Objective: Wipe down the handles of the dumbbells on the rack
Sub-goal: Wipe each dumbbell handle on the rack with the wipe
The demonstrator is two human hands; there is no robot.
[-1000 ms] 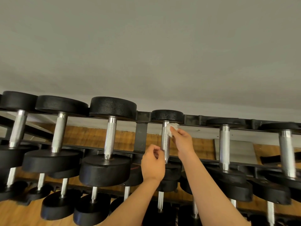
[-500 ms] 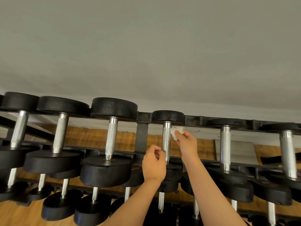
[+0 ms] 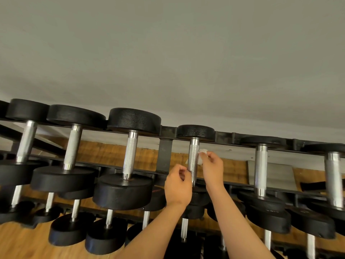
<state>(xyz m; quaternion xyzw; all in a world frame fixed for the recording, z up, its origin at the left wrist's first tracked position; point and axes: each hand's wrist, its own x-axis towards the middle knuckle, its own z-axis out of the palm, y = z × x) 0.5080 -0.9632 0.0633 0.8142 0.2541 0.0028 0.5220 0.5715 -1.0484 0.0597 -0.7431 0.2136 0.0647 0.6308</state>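
Where the fourth dumbbell handle [image 3: 193, 161] from the left stands upright on the top tier, I see one crumpled white wipe [image 3: 202, 152] pressed to the right side of its upper half. A scrap of white also shows past the bar's left edge. The right hand [image 3: 212, 169] pinches that wipe between thumb and fingertips, just beside the knurled steel. The left hand [image 3: 178, 186] sits lower, its fingers curled against the bottom left of the same handle; whether they actually grip it I cannot tell from here. I count six chrome handles along the top tier of the black rack [image 3: 165, 156]: three to the left of this one, two to the right. The lower tiers carry further dumbbells [image 3: 71, 232], partly hidden, so I give no count. Below lies a wooden floor [image 3: 28, 240], and a grey wall [image 3: 168, 53] rises behind.
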